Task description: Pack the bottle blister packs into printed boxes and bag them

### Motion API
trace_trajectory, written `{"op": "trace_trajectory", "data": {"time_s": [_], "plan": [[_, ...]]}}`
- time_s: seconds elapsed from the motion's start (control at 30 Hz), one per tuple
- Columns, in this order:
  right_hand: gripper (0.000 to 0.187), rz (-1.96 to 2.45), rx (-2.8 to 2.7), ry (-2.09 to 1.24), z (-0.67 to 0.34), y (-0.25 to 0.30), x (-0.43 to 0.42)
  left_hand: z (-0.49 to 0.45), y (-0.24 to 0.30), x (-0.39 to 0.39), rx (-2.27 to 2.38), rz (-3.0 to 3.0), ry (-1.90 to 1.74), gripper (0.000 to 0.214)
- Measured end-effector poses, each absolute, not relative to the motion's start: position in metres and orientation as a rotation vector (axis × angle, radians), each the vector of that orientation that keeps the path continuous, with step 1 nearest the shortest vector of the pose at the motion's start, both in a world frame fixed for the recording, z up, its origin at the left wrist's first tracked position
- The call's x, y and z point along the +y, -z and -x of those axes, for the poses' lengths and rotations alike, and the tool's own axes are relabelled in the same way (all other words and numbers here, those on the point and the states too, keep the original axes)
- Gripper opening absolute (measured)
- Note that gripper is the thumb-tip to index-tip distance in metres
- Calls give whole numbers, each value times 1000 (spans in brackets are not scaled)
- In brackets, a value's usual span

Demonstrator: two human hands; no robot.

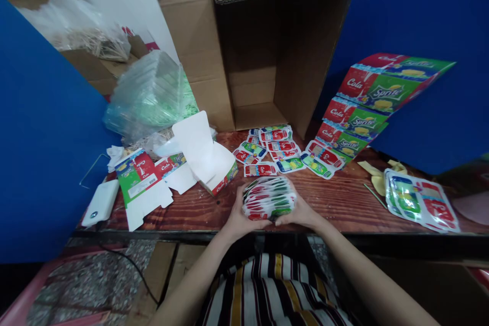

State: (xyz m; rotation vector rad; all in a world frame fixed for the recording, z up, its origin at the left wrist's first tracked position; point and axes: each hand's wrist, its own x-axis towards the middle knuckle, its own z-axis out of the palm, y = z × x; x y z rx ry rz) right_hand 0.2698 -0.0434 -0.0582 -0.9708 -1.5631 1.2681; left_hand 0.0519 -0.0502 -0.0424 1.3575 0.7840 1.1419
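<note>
A thick stack of red and green sachets (269, 197) is gripped between both hands over the front of the wooden table. My left hand (240, 214) presses on its left side, and my right hand (301, 210) closes on its right side, thumbs nearly meeting at the near face. Just beyond the stack lie several loose Cola and Sprite sachets (280, 145), spread in a pile. To the left of my left hand, a small Cola and Sprite box (219, 168) stands with its white flap raised. Flattened printed cartons (143, 178) lie further left.
A large open cardboard box (191, 56) stands at the back. Stacked Cola and Sprite boxes (355, 112) lean at the right. Bigger sachet packs (420, 198) lie at the right edge, a white device (101, 204) with a cable at the left. Clear plastic bags (153, 89) sit behind.
</note>
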Motion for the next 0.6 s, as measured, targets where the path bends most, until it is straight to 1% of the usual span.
{"op": "trace_trajectory", "data": {"time_s": [0.1, 0.3, 0.4, 0.47, 0.53, 0.6], "plan": [[127, 939, -1519, -1323, -268, 58, -44, -52, 43, -49, 792, -1367, -1136, 100], [109, 918, -1525, -1290, -262, 64, -40, -53, 45, -49, 837, -1321, -1117, 99], [95, 982, -1530, -1191, -258, 65, -38, -56, 43, -44, 878, -1402, -1162, 85], [89, 1010, -1516, -1127, -259, 62, -36, -57, 38, -40, 919, -1493, -1195, 76], [88, 998, -1511, -1063, -262, 59, -34, -57, 34, -36, 922, -1606, -1227, 76], [90, 975, -1525, -991, -266, 59, -32, -57, 34, -33, 885, -1703, -1236, 80]]}}
